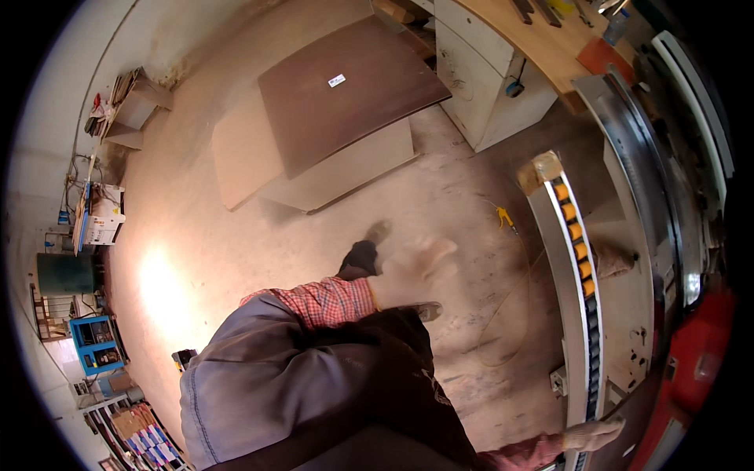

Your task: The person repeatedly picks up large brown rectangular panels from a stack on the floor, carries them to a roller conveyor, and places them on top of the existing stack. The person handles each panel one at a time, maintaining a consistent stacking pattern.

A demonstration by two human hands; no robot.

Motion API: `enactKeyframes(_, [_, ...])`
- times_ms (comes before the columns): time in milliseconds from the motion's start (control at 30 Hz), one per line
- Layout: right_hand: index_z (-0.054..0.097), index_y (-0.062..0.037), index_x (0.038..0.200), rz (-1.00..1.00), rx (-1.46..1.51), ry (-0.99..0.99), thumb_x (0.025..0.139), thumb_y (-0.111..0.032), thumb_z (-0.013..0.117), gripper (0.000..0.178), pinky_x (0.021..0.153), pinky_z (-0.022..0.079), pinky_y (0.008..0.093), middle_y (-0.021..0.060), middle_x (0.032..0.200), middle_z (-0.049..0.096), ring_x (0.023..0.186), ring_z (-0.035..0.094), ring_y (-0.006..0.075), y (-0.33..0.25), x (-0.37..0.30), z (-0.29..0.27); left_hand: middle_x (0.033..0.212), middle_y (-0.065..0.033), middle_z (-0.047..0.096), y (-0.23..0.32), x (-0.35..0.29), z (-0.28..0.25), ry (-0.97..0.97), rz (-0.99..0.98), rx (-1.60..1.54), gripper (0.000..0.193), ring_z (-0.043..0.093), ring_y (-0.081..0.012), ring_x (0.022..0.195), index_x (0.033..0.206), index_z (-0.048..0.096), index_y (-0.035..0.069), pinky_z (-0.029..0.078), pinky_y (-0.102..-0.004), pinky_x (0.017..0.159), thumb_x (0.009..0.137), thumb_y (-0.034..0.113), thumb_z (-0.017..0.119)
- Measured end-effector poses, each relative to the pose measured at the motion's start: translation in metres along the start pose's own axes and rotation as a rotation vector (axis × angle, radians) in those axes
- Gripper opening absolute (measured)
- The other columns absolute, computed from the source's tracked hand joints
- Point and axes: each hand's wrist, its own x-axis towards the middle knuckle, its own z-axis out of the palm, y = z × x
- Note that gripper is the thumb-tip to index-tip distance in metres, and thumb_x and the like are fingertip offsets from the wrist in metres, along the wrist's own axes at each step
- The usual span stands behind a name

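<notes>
My left hand (pixel 416 271), in a pale work glove, is out in front of my body above the floor. Motion blurs it, so its fingers cannot be made out, and no object shows in it. At the lower right, my right hand (pixel 593 433), also gloved, reaches across the roller track (pixel 591 345). Its fingers stretch out flat over the near end of a dark brown panel (pixel 640 420). A similar brown panel (pixel 353 94) with a small white label lies on a stack of boards ahead of me.
A yellow air blow gun (pixel 504 217) with a thin hose lies on the floor. Beige cabinets (pixel 479 78) stand beneath a wooden worktop (pixel 518 35). Red machinery (pixel 699 353) is at the right. A blue cart (pixel 97 344) and a green bin (pixel 67 273) stand along the left wall.
</notes>
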Motion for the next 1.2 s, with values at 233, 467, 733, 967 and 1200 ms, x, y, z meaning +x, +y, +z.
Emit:
enactKeyframes(233, [0.073,-0.003,0.117,0.382,0.564,-1.171,0.111,-0.03,0.052,0.035,0.075,0.053,0.0371,0.0095,0.106,0.071,0.079,0.065,0.0198,-0.191,-0.364,0.122,0.123,-0.0183,0.067,-0.175,0.026,-0.065,-0.113,-0.157,-0.035,0.037,0.066,-0.0413,0.107,0.122,0.069,0.005,0.054,-0.0468,0.091,0.098,0.033,0.069])
enactKeyframes(467, [0.067,-0.0085,0.109,-0.093,0.517,-1.849,0.093,-0.012,0.064,0.017,0.078,0.054,0.0447,0.0104,0.106,0.069,0.096,0.067,0.0285,-0.321,-0.664,0.288,0.112,-0.0194,0.07,-0.341,0.017,-0.177,-0.177,-0.398,-0.123,0.031,0.068,-0.0339,0.106,0.12,0.068,-0.001,0.054,-0.0406,0.094,0.104,0.025,0.063])
enactKeyframes(733, [0.068,-0.0068,0.123,1.225,0.694,-1.725,0.099,-0.043,0.068,0.043,0.08,0.058,0.0362,0.006,0.104,0.07,0.088,0.067,0.0181,-0.477,-0.717,0.318,0.109,-0.0181,0.074,-0.436,-0.05,-0.257,-0.187,-1.002,-0.196,0.029,0.071,-0.0316,0.104,0.113,0.07,0.0,0.054,-0.0397,0.093,0.104,0.026,0.062])
enactKeyframes(967, [0.064,-0.0087,0.131,0.856,0.483,-1.702,0.099,-0.05,0.068,0.052,0.079,0.056,0.0424,0.0092,0.118,0.067,0.094,0.065,0.0205,-0.443,-0.728,0.315,0.125,-0.023,0.07,-0.417,-0.02,-0.248,-0.337,-0.63,-0.135,0.039,0.068,-0.038,0.115,0.126,0.068,0.003,0.053,-0.042,0.101,0.105,0.034,0.061])
enactKeyframes(1200, [0.072,-0.0083,0.1,0.987,0.444,-1.598,0.097,-0.043,0.072,0.035,0.053,0.035,0.0294,-0.0045,0.067,0.052,0.056,0.042,0.0093,-0.348,-0.624,0.215,0.139,-0.0217,0.06,-0.49,0.029,-0.253,-0.202,-0.556,0.197,0.046,0.059,-0.0412,0.127,0.133,0.063,0.002,0.048,-0.0468,0.109,0.102,0.037,0.06])
